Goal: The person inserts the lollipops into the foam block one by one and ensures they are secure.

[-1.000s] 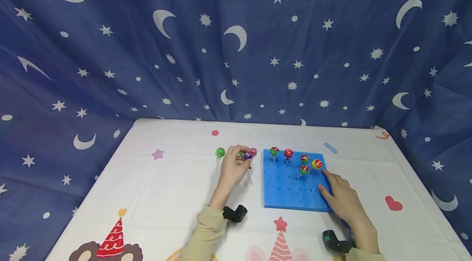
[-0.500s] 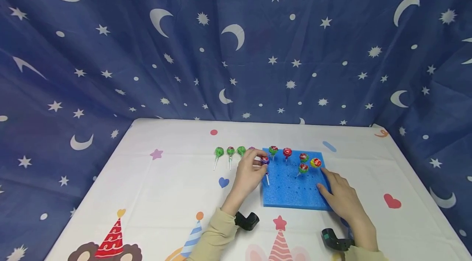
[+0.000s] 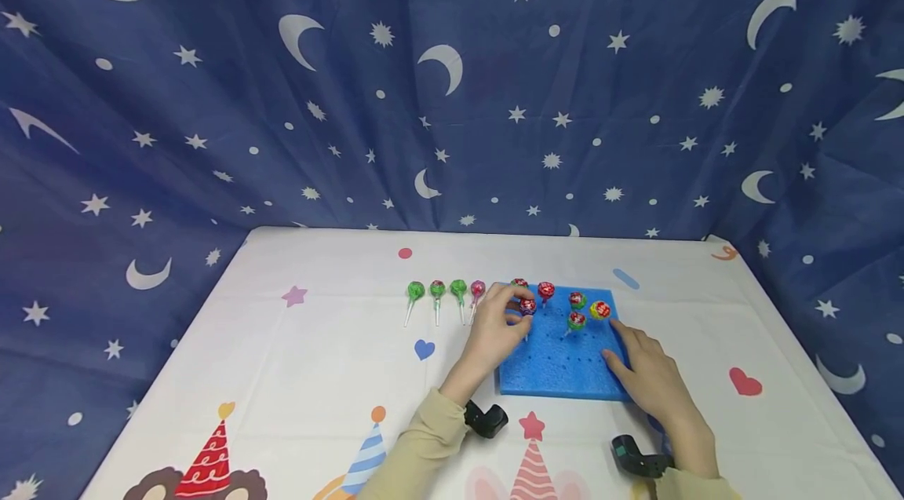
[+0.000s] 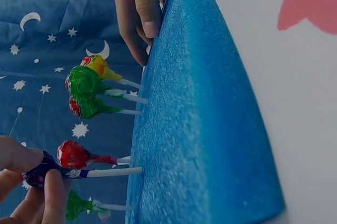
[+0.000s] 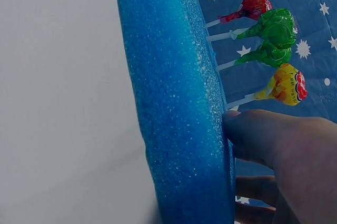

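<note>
My left hand [image 3: 493,329] pinches a purple-wrapped lollipop [image 4: 38,170] by its candy head, over the left part of a blue foam board [image 3: 558,374]. In the left wrist view its white stick points at the board, the tip right at the foam surface. My right hand [image 3: 653,376] rests on the board's right edge, fingers extended. Standing in the foam are a red lollipop [image 3: 546,291], a yellow lollipop [image 3: 600,310], two green-and-red lollipops near the middle, one of them a front lollipop [image 3: 576,320], and another green lollipop [image 4: 78,205] partly hidden behind my left hand.
Left of the board, a row of lollipops lies on the white tablecloth: a green one [image 3: 415,292], more green ones and a pink one [image 3: 478,290]. Small holes dot the foam. A dark blue curtain [image 3: 452,92] with moons and stars hangs behind the table.
My left hand has carried the purple lollipop rightward from beside the loose row to over the foam board, uncovering the row. The right hand has stayed on the board's edge.
</note>
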Demonstrator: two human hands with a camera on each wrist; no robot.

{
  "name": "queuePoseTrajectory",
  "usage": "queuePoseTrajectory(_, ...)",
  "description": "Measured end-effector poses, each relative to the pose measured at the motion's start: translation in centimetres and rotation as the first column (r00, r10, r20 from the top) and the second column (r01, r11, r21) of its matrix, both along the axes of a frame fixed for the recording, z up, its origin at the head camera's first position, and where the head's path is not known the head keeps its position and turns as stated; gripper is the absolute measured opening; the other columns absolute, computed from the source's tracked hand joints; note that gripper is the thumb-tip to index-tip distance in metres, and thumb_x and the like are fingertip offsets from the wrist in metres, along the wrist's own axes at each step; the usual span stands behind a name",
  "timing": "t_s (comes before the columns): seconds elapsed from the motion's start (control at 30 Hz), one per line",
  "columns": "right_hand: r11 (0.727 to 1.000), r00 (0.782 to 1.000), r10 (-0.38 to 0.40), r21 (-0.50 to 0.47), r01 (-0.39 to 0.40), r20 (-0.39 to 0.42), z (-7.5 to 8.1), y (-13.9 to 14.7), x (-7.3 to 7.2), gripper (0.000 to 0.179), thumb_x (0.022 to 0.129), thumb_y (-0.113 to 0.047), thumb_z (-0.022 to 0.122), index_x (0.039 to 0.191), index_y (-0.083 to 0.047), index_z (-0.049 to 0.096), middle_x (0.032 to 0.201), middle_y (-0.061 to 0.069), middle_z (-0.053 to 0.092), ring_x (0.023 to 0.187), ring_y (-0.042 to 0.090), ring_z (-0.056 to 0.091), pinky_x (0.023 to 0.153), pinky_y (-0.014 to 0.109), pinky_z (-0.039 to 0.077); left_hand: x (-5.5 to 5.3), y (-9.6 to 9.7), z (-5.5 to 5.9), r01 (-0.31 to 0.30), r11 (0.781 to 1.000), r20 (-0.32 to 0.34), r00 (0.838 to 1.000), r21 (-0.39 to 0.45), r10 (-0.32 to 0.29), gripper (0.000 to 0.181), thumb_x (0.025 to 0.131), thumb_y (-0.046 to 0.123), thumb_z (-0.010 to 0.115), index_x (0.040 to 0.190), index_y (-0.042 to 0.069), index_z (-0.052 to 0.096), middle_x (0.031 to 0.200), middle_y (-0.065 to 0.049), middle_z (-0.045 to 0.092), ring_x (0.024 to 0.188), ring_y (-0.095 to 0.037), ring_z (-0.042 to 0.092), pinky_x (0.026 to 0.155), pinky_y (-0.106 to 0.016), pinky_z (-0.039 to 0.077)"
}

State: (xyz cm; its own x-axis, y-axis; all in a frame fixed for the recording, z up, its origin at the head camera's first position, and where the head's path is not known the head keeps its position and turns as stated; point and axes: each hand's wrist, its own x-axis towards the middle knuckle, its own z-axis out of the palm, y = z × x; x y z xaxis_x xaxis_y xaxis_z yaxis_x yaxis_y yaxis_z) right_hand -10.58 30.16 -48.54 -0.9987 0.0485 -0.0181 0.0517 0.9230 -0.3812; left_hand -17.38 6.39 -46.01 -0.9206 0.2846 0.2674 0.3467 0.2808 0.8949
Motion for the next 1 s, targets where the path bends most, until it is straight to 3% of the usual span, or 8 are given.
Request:
queuePoseTrajectory(0.33,1.000,1.000,-0.001,0.002,0.001,-0.005,0.0,0.0,0.0,0.063,0.097,-0.034,0.051,0.147,0.000,0.031,0.144,0.029,0.039,0.132,0.051,0.032,0.102,0.072,0.027,-0.3,1.3,0.3,0.080,0.997,-0.027,0.996,0.023,-0.079,0.032,0.085,-0.002,0.066,0.115,0.006,0.063,0.115,-0.010,0.057,0.099,-0.019,0.063,0.079,-0.015,0.053)
queuePoseTrajectory(0.47,1.000,1.000,-0.001,-0.002,0.001,-0.005,0.0,0.0,0.0,0.063,0.097,-0.035,0.051,0.147,-0.001,0.031,0.144,0.029,0.039,0.133,0.051,0.032,0.102,0.072,0.027,-0.4,1.7,0.2,0.100,0.995,-0.043,0.994,0.029,-0.098,0.033,0.084,-0.003,0.066,0.116,0.005,0.062,0.115,-0.011,0.057,0.100,-0.019,0.063,0.080,-0.020,0.056)
queuePoseTrajectory(0.6,1.000,1.000,-0.001,-0.002,0.001,-0.006,0.0,-0.1,0.0,0.064,0.098,-0.036,0.050,0.147,0.000,0.031,0.144,0.029,0.039,0.132,0.051,0.032,0.102,0.072,0.027,-0.4,2.0,0.1,0.107,0.994,-0.041,0.993,0.019,-0.106,0.032,0.084,-0.003,0.066,0.115,0.005,0.062,0.113,-0.011,0.056,0.100,-0.018,0.064,0.081,-0.024,0.057)
queuePoseTrajectory(1.0,1.000,1.000,-0.004,0.003,0.004,0.004,0.3,-0.1,0.2,0.064,0.097,-0.036,0.051,0.147,-0.001,0.032,0.143,0.029,0.040,0.132,0.051,0.033,0.101,0.072,0.028,-0.5,2.5,0.0,0.113,0.994,-0.030,0.993,-0.005,-0.113,0.028,0.085,-0.002,0.066,0.112,0.006,0.063,0.109,-0.009,0.056,0.100,-0.017,0.064,0.078,-0.014,0.053)
